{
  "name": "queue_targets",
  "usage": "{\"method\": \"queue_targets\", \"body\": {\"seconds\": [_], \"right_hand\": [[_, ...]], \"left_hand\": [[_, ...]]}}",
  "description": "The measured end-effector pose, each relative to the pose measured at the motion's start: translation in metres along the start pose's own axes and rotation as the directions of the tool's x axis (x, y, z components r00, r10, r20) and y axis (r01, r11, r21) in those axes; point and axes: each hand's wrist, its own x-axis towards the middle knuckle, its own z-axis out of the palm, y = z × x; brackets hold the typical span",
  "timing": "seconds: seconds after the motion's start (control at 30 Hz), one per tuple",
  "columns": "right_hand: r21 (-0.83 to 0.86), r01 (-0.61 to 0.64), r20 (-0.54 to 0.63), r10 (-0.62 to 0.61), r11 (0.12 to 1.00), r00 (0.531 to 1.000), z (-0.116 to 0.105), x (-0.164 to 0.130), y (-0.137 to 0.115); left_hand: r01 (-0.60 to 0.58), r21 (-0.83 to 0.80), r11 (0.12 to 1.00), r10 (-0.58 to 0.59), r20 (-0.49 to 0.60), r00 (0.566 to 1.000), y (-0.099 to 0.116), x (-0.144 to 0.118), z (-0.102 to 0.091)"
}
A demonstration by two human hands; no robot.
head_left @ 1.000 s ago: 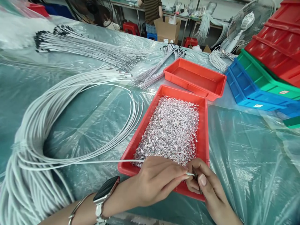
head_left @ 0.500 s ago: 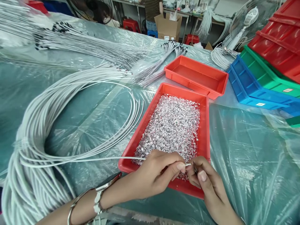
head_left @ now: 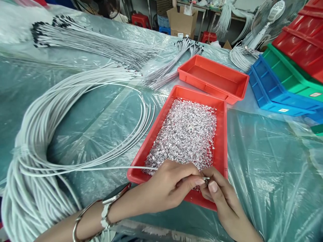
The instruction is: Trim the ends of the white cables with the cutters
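My left hand (head_left: 171, 186) pinches a white cable (head_left: 113, 168) close to its end, over the near edge of a red tray (head_left: 222, 141). The cable's short tip pokes out past my thumb. Closed and touching it from the other side, my right hand (head_left: 222, 198) holds a small dark metal tool (head_left: 206, 180) against the tip; most of the tool is hidden by the fingers. Beneath both hands, shiny silver scraps (head_left: 184, 131) fill the tray. The held cable runs left to a big looped bundle of white cables (head_left: 32, 144).
Behind the scrap tray stands a second red tray (head_left: 214, 75). Stacked blue, green and red crates (head_left: 290, 77) rise at the right. Black-tipped cable bundles (head_left: 96, 42) lie at the back left. Clear plastic film (head_left: 272, 161) covers the green table.
My hands have come closer together, with the cable tip now at the tool in my right hand. The whole view has shifted slightly.
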Motion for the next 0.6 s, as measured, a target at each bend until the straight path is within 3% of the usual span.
{"method": "queue_targets", "body": {"seconds": [0.2,0.47,0.6], "right_hand": [[0.165,-0.166,0.062,0.158,0.972,0.986,0.0018,-0.0024,-0.0033],[0.204,-0.203,0.013,0.204,0.958,0.979,0.0044,-0.0039,-0.0025],[0.225,-0.216,0.005,0.220,0.950,0.975,0.0037,-0.0050,-0.0037]], "left_hand": [[-0.032,0.041,0.999,0.033,-0.023,0.999,-0.0012,-0.0028,0.0011],[-0.159,0.297,0.941,0.191,-0.082,0.978,-0.0007,-0.0062,0.0041],[-0.201,0.420,0.885,0.245,-0.054,0.968,0.0021,-0.0060,0.0041]]}}
